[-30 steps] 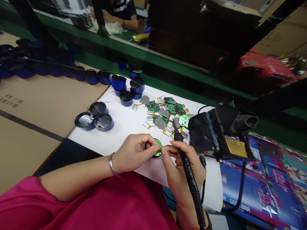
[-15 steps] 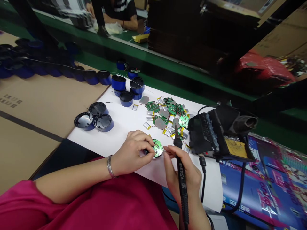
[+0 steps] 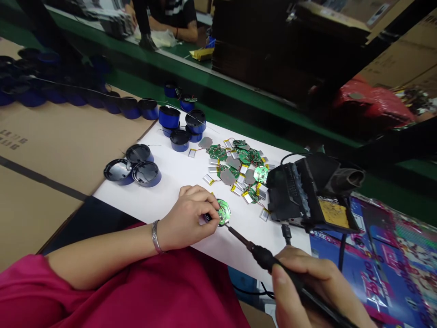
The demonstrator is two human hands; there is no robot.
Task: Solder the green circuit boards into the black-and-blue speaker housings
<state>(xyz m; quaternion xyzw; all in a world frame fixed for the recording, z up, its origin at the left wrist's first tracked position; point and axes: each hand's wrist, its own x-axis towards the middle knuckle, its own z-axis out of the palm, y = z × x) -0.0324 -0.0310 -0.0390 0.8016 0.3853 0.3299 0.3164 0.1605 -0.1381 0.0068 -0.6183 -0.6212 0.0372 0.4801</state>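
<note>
At the front of the white sheet, my left hand (image 3: 191, 212) is closed at the left edge of a round green circuit board (image 3: 224, 212). Its fingertips cover that side, and a dark round part shows beneath them. My right hand (image 3: 314, 282) grips a black soldering iron (image 3: 264, 258) like a pen. The iron slants up to the left, its tip at the lower right edge of the board; whether they touch I cannot tell. Beyond the hands lies a pile of green boards (image 3: 244, 157) wired to small silver battery cells (image 3: 242, 179).
Right of the pile stands a black soldering stand (image 3: 290, 191) with a yellow sponge (image 3: 332, 212). Blue round housings (image 3: 146, 173) sit at the left, with more (image 3: 129, 108) on the cardboard (image 3: 68, 136). Blue printed packaging (image 3: 368, 273) lies right. A co-worker's arm (image 3: 184, 33) shows behind.
My right hand has moved right and down and tilted the soldering iron from upright to slanting, bringing its tip to the board. My left hand has stayed at the board.
</note>
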